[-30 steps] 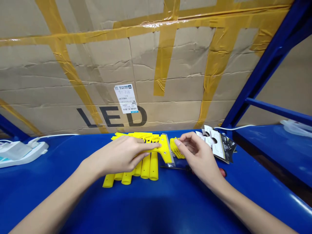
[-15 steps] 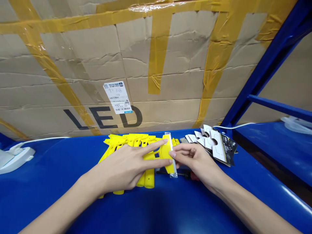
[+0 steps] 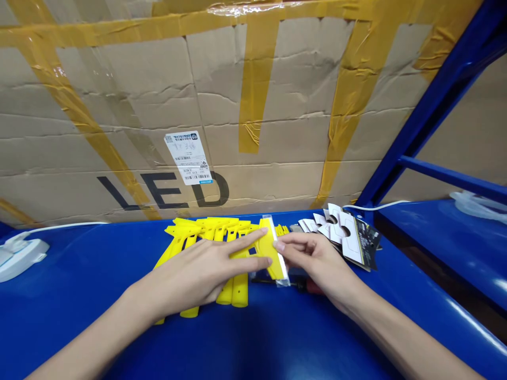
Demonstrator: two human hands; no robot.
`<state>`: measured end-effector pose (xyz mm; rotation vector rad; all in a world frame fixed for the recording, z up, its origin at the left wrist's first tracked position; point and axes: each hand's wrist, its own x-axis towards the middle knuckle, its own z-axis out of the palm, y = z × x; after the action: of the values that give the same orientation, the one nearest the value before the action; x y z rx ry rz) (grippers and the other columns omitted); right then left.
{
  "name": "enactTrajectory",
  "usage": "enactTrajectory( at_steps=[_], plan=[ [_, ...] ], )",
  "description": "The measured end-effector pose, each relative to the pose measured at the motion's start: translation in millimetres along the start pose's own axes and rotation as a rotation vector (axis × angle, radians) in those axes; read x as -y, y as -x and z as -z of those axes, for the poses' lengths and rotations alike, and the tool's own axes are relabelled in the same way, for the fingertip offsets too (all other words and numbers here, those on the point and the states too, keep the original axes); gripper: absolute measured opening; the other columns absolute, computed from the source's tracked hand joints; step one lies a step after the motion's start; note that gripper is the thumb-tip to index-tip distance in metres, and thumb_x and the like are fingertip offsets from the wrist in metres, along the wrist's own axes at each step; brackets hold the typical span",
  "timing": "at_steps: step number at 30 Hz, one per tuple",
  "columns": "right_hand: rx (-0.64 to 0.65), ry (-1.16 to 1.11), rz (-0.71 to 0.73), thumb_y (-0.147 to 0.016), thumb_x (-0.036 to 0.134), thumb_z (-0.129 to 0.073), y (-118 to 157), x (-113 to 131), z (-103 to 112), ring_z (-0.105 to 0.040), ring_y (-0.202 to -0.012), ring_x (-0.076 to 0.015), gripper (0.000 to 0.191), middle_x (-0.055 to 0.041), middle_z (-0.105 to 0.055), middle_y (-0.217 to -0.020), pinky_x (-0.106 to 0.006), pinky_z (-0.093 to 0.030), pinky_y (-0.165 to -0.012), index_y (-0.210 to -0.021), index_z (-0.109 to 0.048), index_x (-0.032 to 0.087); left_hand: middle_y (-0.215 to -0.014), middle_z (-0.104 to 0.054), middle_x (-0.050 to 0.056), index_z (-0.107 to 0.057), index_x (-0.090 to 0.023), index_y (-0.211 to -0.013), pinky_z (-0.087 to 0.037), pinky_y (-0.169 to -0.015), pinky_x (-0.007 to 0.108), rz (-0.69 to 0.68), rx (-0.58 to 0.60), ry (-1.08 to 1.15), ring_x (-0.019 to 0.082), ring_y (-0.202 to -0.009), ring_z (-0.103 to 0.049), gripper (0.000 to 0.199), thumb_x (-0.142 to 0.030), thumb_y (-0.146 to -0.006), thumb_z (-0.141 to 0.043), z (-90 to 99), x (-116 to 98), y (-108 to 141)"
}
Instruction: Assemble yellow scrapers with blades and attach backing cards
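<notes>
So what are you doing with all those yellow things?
A person works at a blue table. The left hand lies flat on a row of yellow plastic scrapers, its fingers on the head of the nearest one. The right hand pinches the clear strip along that scraper's edge. A stack of white and black cards lies to the right, and a big taped cardboard box stands behind.

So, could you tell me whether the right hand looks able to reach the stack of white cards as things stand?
Probably yes: the right hand lies just beside the white cards, with nothing visible between them, though its fingers touch the yellow scraper.
</notes>
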<state>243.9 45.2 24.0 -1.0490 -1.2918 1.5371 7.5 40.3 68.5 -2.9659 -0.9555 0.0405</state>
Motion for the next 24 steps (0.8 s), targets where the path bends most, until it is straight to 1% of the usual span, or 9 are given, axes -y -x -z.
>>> enactTrajectory(
  at_steps=[3,5,6,7,9,10,13,15,24],
  plan=[
    [-0.040,0.046,0.076,-0.082,0.052,-0.074,-3.6,-2.1,10.3,-0.067,-0.067,-0.0152,0.035,-0.0038,-0.072,-0.075,-0.029,-0.055,-0.066,-0.086,-0.073,0.017,-0.154,-0.050,0.007,-0.048,-0.037,-0.142,-0.054,-0.086,0.033,0.112,-0.158,0.473,0.022,-0.109,-0.067,0.056,-0.008,-0.094,-0.048,-4.5,4.3,2.2],
    [-0.126,0.155,0.165,-0.086,0.053,-0.068,-5.8,-2.4,19.0,-0.068,-0.068,-0.0172,0.037,-0.0060,-0.074,-0.078,-0.031,-0.055,-0.066,-0.089,-0.072,0.017,-0.115,-0.069,0.007,-0.044,-0.032,-0.140,-0.054,-0.069,0.025,0.201,-0.230,0.944,0.014,-0.078,-0.067,0.042,-0.022,-0.100,-0.051,-5.2,8.4,2.6],
    [-0.169,0.236,0.208,-0.087,0.052,-0.067,-6.4,-2.3,23.0,-0.069,-0.069,-0.0179,0.036,-0.0064,-0.074,-0.079,-0.031,-0.055,-0.066,-0.089,-0.072,0.017,-0.091,-0.068,0.001,-0.041,-0.030,-0.139,-0.048,-0.055,0.020,0.225,-0.239,1.193,0.009,-0.058,-0.057,0.040,-0.027,-0.101,-0.052,-5.0,10.7,2.5],
    [-0.193,0.326,0.234,-0.089,0.051,-0.065,-6.7,-2.1,26.5,-0.069,-0.069,-0.0188,0.034,-0.0066,-0.074,-0.079,-0.032,-0.055,-0.066,-0.089,-0.071,0.018,-0.072,-0.059,-0.005,-0.038,-0.030,-0.137,-0.040,-0.046,0.016,0.232,-0.226,1.422,0.006,-0.046,-0.044,0.040,-0.029,-0.101,-0.054,-4.7,13.1,2.4],
    [-0.207,0.527,0.283,-0.092,0.046,-0.061,-6.2,-1.7,31.3,-0.069,-0.071,-0.0204,0.029,-0.0065,-0.075,-0.080,-0.033,-0.054,-0.066,-0.089,-0.071,0.019,-0.055,-0.042,-0.011,-0.036,-0.030,-0.135,-0.029,-0.040,0.013,0.218,-0.199,1.748,0.004,-0.039,-0.028,0.040,-0.027,-0.100,-0.055,-4.4,17.4,1.7],
    [-0.199,0.634,0.314,-0.094,0.043,-0.058,-5.6,-1.5,32.6,-0.068,-0.072,-0.0211,0.027,-0.0063,-0.075,-0.081,-0.034,-0.053,-0.066,-0.088,-0.071,0.020,-0.053,-0.038,-0.011,-0.037,-0.030,-0.134,-0.028,-0.039,0.012,0.211,-0.185,1.846,0.004,-0.038,-0.026,0.040,-0.024,-0.100,-0.056,-4.6,19.1,1.3],
    [-0.156,0.929,0.428,-0.097,0.033,-0.053,-3.7,-1.6,34.1,-0.067,-0.073,-0.0212,0.024,-0.0053,-0.076,-0.086,-0.035,-0.049,-0.067,-0.087,-0.071,0.021,-0.059,-0.046,-0.008,-0.040,-0.029,-0.132,-0.028,-0.038,0.012,0.224,-0.192,1.986,0.003,-0.038,-0.028,0.041,-0.018,-0.096,-0.059,-6.6,21.5,0.3],
    [-0.127,1.044,0.469,-0.096,0.027,-0.052,-3.2,-2.5,34.9,-0.067,-0.074,-0.0208,0.022,-0.0048,-0.076,-0.087,-0.035,-0.048,-0.069,-0.088,-0.071,0.021,-0.062,-0.048,-0.006,-0.042,-0.029,-0.132,-0.028,-0.037,0.012,0.240,-0.194,2.022,0.003,-0.038,-0.029,0.044,-0.016,-0.094,-0.061,-8.6,21.8,0.5],
    [-0.091,1.197,0.533,-0.094,0.019,-0.053,-4.6,-10.2,40.3,-0.068,-0.084,-0.0231,0.019,-0.0081,-0.074,-0.092,-0.037,-0.051,-0.076,-0.095,-0.071,0.018,-0.054,-0.044,-0.010,-0.031,-0.029,-0.140,-0.030,-0.037,0.010,0.205,-0.150,1.967,0.005,-0.039,-0.028,0.053,-0.017,-0.096,-0.059,-17.5,28.3,5.4]
  ],
)
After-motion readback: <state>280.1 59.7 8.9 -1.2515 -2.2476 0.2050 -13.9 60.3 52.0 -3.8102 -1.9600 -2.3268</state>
